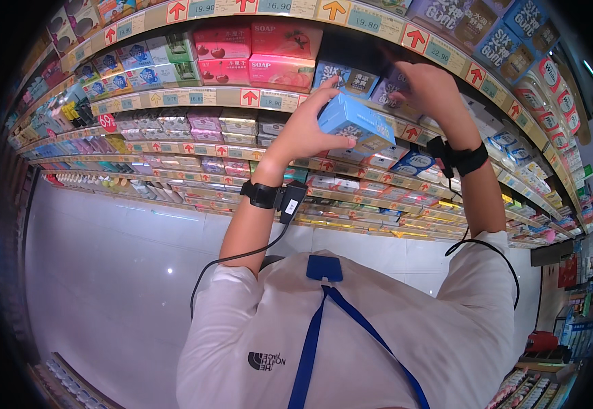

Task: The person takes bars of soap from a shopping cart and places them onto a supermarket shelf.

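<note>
My left hand (309,125) grips a light blue soap box (356,124) between thumb and fingers, just in front of a shelf's price rail. My right hand (421,87) reaches into the shelf, bent at the wrist, beside a purple box (391,89); its fingertips are blurred and partly in shadow, so whether it holds anything is unclear. Behind the held box, a blue box (351,79) stands on the same shelf. Pink and red soap boxes (282,71) are stacked to its left. Both wrists wear black straps with cabled devices.
Curved-looking shelf rails (173,97) with price tags and red arrows run across the view. More blue and purple boxes (500,41) sit on the upper shelf at right, near white soap packs (549,97). Lower shelves carry packaged goods above a pale tiled floor (122,271).
</note>
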The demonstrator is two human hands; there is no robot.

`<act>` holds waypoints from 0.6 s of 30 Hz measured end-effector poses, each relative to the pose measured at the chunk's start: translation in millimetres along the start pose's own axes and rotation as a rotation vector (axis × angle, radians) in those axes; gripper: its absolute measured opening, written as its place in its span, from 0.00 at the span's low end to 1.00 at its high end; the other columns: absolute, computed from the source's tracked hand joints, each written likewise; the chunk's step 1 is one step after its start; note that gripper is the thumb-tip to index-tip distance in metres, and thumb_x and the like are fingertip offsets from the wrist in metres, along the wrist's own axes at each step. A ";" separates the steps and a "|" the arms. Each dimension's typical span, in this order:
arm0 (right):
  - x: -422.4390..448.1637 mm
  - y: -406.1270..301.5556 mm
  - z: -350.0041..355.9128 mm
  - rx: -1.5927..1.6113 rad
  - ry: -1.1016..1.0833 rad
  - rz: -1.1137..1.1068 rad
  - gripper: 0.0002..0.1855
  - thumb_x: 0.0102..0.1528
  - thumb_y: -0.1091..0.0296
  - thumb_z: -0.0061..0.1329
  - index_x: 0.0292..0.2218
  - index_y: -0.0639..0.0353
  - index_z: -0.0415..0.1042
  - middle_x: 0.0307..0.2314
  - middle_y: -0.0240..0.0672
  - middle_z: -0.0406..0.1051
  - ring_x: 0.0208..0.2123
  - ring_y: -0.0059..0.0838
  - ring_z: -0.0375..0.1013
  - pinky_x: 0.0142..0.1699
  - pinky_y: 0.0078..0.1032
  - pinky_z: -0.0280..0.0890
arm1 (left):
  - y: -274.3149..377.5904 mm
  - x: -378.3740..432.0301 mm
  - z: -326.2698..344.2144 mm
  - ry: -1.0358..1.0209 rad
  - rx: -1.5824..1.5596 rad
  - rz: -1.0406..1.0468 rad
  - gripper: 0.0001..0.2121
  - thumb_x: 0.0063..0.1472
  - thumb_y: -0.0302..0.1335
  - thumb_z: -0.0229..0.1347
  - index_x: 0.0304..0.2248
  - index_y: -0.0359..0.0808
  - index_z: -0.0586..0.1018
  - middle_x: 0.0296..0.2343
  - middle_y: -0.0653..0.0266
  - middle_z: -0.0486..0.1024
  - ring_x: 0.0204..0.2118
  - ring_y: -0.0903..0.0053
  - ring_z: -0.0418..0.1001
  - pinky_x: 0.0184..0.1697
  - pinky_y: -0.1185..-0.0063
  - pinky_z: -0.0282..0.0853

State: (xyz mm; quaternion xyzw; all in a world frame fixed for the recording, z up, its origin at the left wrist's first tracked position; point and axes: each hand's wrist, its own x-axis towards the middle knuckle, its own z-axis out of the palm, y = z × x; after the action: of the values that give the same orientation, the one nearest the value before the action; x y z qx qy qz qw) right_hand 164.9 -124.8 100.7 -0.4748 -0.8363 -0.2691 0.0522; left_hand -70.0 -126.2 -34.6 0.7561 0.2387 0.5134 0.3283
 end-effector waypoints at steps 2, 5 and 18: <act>10.2 -19.4 5.5 0.019 0.264 -0.087 0.25 0.52 0.59 0.52 0.50 0.54 0.65 0.26 0.39 0.70 0.31 0.41 0.72 0.34 0.35 0.67 | 0.0 -1.3 2.0 -0.006 -0.014 0.003 0.35 0.38 0.28 0.70 0.48 0.32 0.68 0.60 0.51 0.52 0.60 0.69 0.56 0.60 0.74 0.52; 40.7 -38.6 12.7 0.060 0.258 -0.116 0.20 0.54 0.68 0.44 0.49 0.57 0.67 0.33 0.40 0.72 0.34 0.41 0.73 0.36 0.33 0.69 | -0.9 -9.4 -4.7 0.013 -0.234 -0.040 0.36 0.39 0.26 0.69 0.49 0.31 0.67 0.60 0.53 0.52 0.60 0.70 0.56 0.60 0.74 0.51; 159.2 7.0 109.6 0.187 0.435 0.225 0.31 0.59 0.42 0.35 0.58 0.50 0.57 0.58 0.38 0.55 0.59 0.40 0.54 0.62 0.37 0.49 | 4.7 -35.0 -42.9 0.070 -0.310 -0.045 0.35 0.38 0.29 0.68 0.49 0.30 0.69 0.59 0.50 0.54 0.59 0.65 0.57 0.60 0.71 0.51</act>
State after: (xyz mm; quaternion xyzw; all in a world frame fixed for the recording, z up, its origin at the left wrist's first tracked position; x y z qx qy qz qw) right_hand 102.6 54.7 64.9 -0.4890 -0.7685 -0.2790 0.3041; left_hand -122.5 -143.0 -41.8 0.6724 0.1850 0.5626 0.4439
